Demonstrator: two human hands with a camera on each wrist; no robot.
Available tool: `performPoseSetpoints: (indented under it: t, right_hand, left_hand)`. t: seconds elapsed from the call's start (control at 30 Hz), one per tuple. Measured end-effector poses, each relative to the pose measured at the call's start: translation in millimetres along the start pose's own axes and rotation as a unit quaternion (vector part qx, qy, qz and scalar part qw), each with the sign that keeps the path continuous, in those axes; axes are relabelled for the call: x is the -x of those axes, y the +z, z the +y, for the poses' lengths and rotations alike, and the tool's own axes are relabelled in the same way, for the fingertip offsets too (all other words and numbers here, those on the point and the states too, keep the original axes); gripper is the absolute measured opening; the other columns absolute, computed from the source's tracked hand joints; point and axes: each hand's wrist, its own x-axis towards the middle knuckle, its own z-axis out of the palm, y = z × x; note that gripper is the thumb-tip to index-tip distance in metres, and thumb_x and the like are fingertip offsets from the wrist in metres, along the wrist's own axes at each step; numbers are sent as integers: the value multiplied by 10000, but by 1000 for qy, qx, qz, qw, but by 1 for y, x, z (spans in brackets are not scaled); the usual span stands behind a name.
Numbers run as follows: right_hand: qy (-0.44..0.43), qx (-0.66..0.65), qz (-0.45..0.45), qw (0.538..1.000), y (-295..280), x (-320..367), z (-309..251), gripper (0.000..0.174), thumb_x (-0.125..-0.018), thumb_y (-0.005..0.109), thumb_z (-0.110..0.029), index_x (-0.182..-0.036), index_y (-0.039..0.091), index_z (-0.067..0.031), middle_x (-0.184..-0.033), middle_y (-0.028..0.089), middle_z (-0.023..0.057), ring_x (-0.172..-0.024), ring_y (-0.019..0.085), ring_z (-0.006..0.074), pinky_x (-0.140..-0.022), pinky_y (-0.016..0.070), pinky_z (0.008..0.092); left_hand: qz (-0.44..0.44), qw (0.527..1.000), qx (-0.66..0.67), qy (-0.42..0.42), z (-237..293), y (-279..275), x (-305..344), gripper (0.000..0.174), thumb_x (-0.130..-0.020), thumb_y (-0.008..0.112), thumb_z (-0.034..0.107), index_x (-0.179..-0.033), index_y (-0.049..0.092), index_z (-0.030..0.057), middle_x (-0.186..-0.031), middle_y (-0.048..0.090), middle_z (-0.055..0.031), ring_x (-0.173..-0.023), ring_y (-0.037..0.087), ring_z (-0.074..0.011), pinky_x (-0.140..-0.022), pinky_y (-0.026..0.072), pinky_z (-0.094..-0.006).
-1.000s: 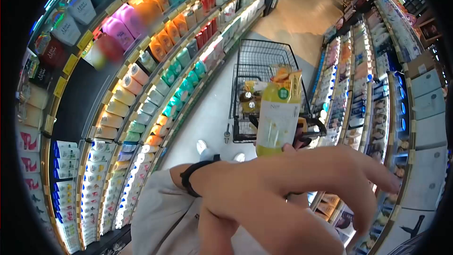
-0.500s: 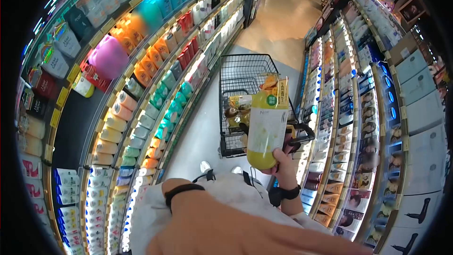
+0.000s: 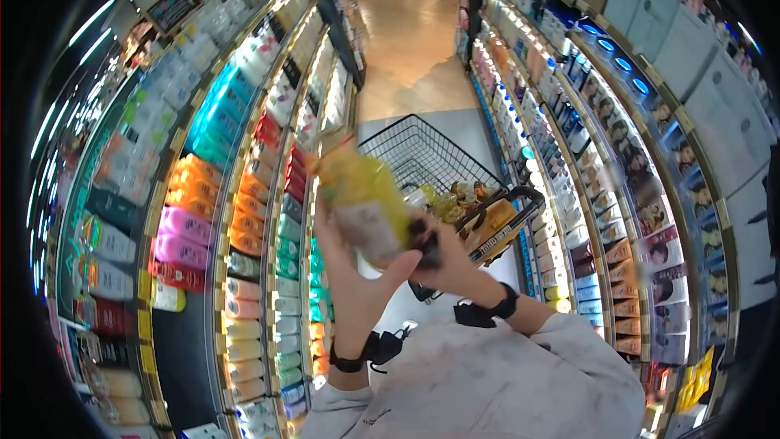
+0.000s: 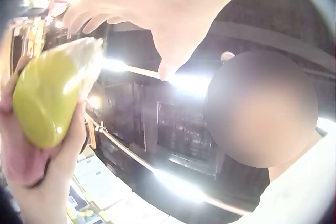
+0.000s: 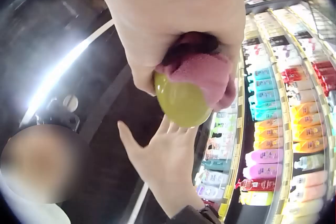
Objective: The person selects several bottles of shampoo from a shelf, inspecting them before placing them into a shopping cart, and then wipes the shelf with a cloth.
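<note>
Tilted and blurred, a yellow-green bottle (image 3: 361,203) with a pale label is gripped near its base by my right hand (image 3: 447,260). A pink, soft-looking piece (image 5: 202,74) lies between that hand and the bottle in the right wrist view. My left hand (image 3: 353,284) stands beside the bottle, fingers extended and thumb spread; whether its fingertips touch the bottle is unclear. In the left wrist view the left hand (image 4: 157,8) shows straight fingers near the bottle (image 4: 47,98), whose rounded end rests in the right hand (image 4: 58,166).
Beyond the hands stands a black wire shopping cart (image 3: 431,150), with yellow packages (image 3: 487,232) at its near side. Shelves of bottles (image 3: 183,236) line the left of the aisle, and shelves of boxes and tubes (image 3: 626,276) the right. Pale floor (image 3: 406,73) runs ahead.
The left hand has drawn back from the near foreground and come up beside the bottle. The right hand has moved the bottle left and tilted it. The head view has turned, shifting the aisle left.
</note>
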Motion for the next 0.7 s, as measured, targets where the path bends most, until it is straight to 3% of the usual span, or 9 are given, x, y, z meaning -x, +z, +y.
performPoseSetpoints:
  t: [0.03,0.1,0.17,0.37,0.43,0.57,0.6,0.63,0.7]
  right_hand:
    - [-155,20,10,988,12,-4,5,822,-783,815,-78,-1464,361,2,-1145,655,132,-936,632,187,-827,520,307]
    - [-114,-40,-84,989,28,-1,-2,927,-804,761,-54,-1549,210,-7,-1266,580,149,-1006,592,185,-877,488,295]
    - [-62,-174,-90,979,56,2,2,841,-882,643,-9,-1573,163,-23,-1401,477,154,-1053,513,121,-879,450,255]
    - [-167,-219,-36,961,67,-31,-38,661,-965,569,-44,-1548,259,-21,-1424,480,126,-1113,486,121,-966,413,277]
    - [-236,-171,-15,957,69,-47,-43,594,-988,551,-78,-1526,309,-12,-1438,479,125,-1149,481,127,-1018,390,295]
    - [-42,-327,-127,935,93,-50,-50,514,-1023,518,-143,-1497,369,-13,-1401,505,101,-1167,484,140,-1058,368,309]
    - [-97,-264,-69,957,109,-51,-43,414,-1034,523,-214,-1384,478,3,-1209,597,69,-1010,534,95,-884,457,258]
    - [-21,-266,-93,959,114,-50,-35,382,-1034,528,-240,-1332,502,-2,-1108,600,48,-929,527,80,-806,448,239]
    - [133,-262,-152,944,119,-50,-23,341,-1033,537,-292,-1227,549,-11,-906,606,7,-766,512,49,-649,429,200]
  left_hand:
    - [49,998,-27,-18,2,-1,-3,1045,-722,864,162,-1534,227,-5,-1473,384,-185,-1347,414,-279,-1136,315,-404]
    - [147,985,-76,-49,8,1,-13,1047,-687,872,137,-1521,254,-7,-1438,412,-169,-1301,444,-255,-1098,362,-388]
    - [143,988,-43,-25,-7,-19,-12,989,-684,842,96,-1496,289,-20,-1375,462,-148,-1219,491,-229,-1042,406,-357]
    - [135,989,-3,-56,-39,-58,5,915,-696,824,97,-1463,343,-30,-1310,515,-132,-1169,530,-217,-1014,428,-354]
    - [171,985,-35,-12,-36,-57,9,891,-683,847,111,-1432,384,-26,-1292,527,-124,-1157,547,-220,-1004,437,-361]
    - [222,975,-6,11,-46,-77,13,877,-722,817,97,-1450,341,-19,-1355,504,-133,-1203,538,-240,-1046,433,-386]
    - [238,971,15,10,-56,-84,16,833,-778,776,88,-1464,315,-14,-1365,499,-137,-1234,519,-244,-1057,431,-383]
    - [260,965,34,11,-57,-90,15,788,-834,734,78,-1479,290,-8,-1375,494,-141,-1265,500,-248,-1069,428,-381]
    - [241,967,-34,78,-44,-99,8,854,-796,739,90,-1480,237,-3,-1394,479,-176,-1277,487,-273,-1098,396,-410]
